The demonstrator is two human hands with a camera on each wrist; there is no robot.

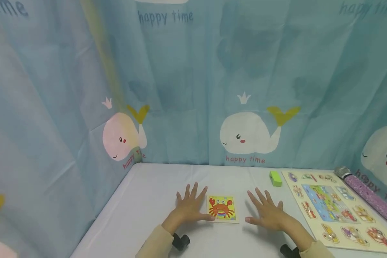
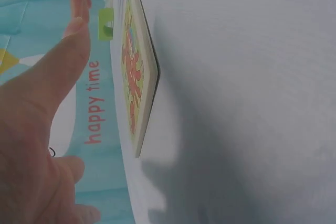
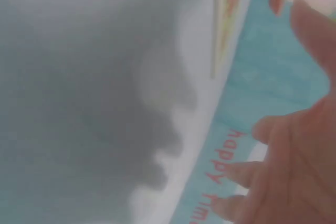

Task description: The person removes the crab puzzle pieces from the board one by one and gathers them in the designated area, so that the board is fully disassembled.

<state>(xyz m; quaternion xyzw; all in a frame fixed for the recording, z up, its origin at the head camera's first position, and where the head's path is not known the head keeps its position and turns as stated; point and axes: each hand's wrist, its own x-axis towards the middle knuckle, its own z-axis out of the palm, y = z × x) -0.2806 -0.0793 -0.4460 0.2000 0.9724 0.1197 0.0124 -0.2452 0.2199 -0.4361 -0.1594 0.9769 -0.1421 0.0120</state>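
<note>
A square crab puzzle point(image 1: 221, 208), a red crab on yellow, lies flat on the white table in the head view. My left hand point(image 1: 189, 208) hovers at its left side with fingers spread, the thumb overlapping the puzzle's lower left corner in this view. In the left wrist view the puzzle point(image 2: 134, 72) shows edge-on beyond the thumb, and the hand casts a shadow on the table. To the right of the puzzle, my right hand point(image 1: 269, 212) is spread too, apart from it and holding nothing. Part of the puzzle point(image 3: 227, 17) appears in the right wrist view.
A bright green block point(image 1: 275, 178) stands toward the back right. Beside it lies a large wooden picture board point(image 1: 298, 215) with several vehicle pieces. A glittery pink microphone point(image 1: 371, 193) rests along the board's right edge. A blue whale-print curtain point(image 1: 180, 89) hangs behind the white table point(image 1: 132, 215).
</note>
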